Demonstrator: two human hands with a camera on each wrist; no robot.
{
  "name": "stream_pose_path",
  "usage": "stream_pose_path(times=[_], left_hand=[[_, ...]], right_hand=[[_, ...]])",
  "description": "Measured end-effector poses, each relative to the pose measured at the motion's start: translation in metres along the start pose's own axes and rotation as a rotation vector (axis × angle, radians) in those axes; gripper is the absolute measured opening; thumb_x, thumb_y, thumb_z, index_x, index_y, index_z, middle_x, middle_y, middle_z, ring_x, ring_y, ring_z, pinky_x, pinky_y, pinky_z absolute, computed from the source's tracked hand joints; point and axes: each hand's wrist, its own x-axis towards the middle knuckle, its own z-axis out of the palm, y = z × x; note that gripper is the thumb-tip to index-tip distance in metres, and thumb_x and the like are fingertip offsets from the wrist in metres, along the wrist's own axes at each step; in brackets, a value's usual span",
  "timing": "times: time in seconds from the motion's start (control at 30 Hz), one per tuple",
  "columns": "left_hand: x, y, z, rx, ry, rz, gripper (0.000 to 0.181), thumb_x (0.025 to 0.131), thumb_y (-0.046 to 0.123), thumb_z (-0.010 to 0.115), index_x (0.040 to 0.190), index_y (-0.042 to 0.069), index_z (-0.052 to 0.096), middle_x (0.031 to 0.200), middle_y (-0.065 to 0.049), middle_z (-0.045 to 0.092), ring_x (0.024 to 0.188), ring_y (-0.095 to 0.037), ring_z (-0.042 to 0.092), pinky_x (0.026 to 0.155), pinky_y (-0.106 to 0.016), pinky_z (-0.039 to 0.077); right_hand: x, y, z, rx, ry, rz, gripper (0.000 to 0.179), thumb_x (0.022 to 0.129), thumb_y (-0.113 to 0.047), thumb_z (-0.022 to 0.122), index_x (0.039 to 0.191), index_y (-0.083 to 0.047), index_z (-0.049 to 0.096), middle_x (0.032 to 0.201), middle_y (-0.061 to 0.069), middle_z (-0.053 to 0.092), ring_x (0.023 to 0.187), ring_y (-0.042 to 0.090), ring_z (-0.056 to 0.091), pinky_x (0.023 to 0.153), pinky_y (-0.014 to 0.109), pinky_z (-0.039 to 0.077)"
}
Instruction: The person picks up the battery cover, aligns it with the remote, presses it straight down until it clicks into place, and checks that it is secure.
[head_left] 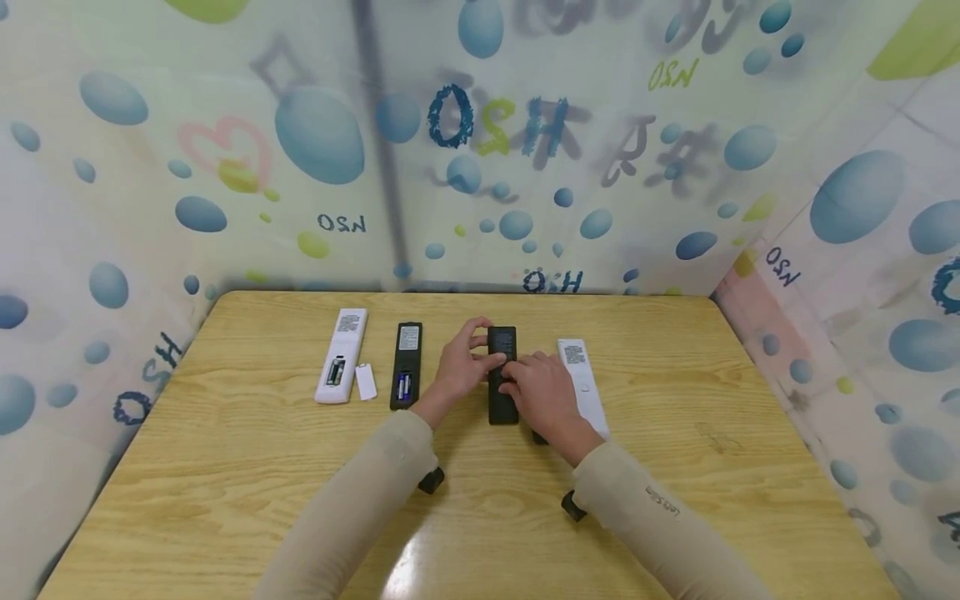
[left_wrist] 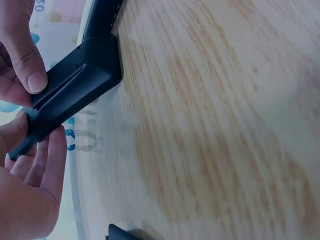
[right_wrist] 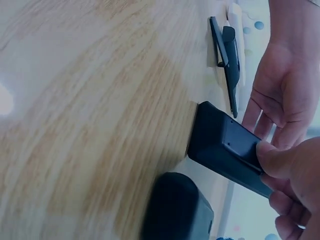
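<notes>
A black remote control (head_left: 503, 408) lies back side up in the middle of the table, its near end resting on the wood. My left hand (head_left: 462, 364) grips its far end, thumb on top and fingers beneath. With thumb and fingers my right hand (head_left: 542, 392) pinches the battery cover (left_wrist: 62, 72), thumb on its upper face. A thin gap shows along the cover's edge in the left wrist view. What lies under the cover is hidden. Another black remote (right_wrist: 177, 210) lies beside it, mostly covered by my right hand in the head view.
On the left lie a white remote (head_left: 350, 333) with its battery compartment exposed, a white cover (head_left: 366, 382), and a black remote (head_left: 407, 354) with blue batteries. A black cover (right_wrist: 218, 42) leans by that remote. Right of my hands lies another white remote (head_left: 588, 398). Patterned curtains (head_left: 420, 208) surround the table.
</notes>
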Motion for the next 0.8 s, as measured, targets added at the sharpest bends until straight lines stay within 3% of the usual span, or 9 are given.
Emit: stream_pose_path(times=[0.27,0.47,0.6,0.8], left_hand=[[0.001,-0.001,-0.001,0.004,-0.013,-0.001,0.054,0.090,0.013,0.070,0.137,0.025,0.046,0.136,-0.015,0.060,0.105,-0.030,0.069,0.071,-0.039,0.060],[0.001,-0.002,-0.002,0.009,-0.016,-0.006,0.055,0.090,0.014,0.071,0.137,0.027,0.047,0.135,-0.013,0.060,0.105,-0.030,0.070,0.069,-0.037,0.059],[0.001,-0.003,-0.001,0.009,-0.023,0.003,0.054,0.090,0.014,0.070,0.137,0.026,0.047,0.135,-0.013,0.060,0.105,-0.031,0.069,0.070,-0.037,0.060],[0.001,-0.003,0.000,0.014,-0.018,0.007,0.055,0.090,0.014,0.070,0.138,0.027,0.046,0.136,-0.014,0.059,0.105,-0.031,0.069,0.070,-0.038,0.060]], right_hand=[[-0.001,0.009,-0.010,0.005,-0.010,0.076,0.027,0.092,-0.038,0.065,0.105,-0.015,0.071,0.094,0.001,0.072,0.086,0.021,0.064,0.082,0.041,0.053],[-0.003,0.016,-0.004,-0.037,-0.155,0.134,0.043,0.097,-0.047,0.054,0.116,-0.011,0.068,0.109,0.007,0.068,0.104,0.027,0.062,0.095,0.048,0.048],[-0.004,0.018,0.001,-0.025,-0.214,0.134,0.045,0.099,-0.048,0.050,0.118,-0.011,0.068,0.114,0.007,0.068,0.107,0.027,0.060,0.092,0.047,0.046],[-0.004,0.018,0.003,-0.022,-0.196,0.123,0.041,0.098,-0.046,0.051,0.114,-0.012,0.069,0.112,0.005,0.070,0.102,0.025,0.061,0.084,0.042,0.046]])
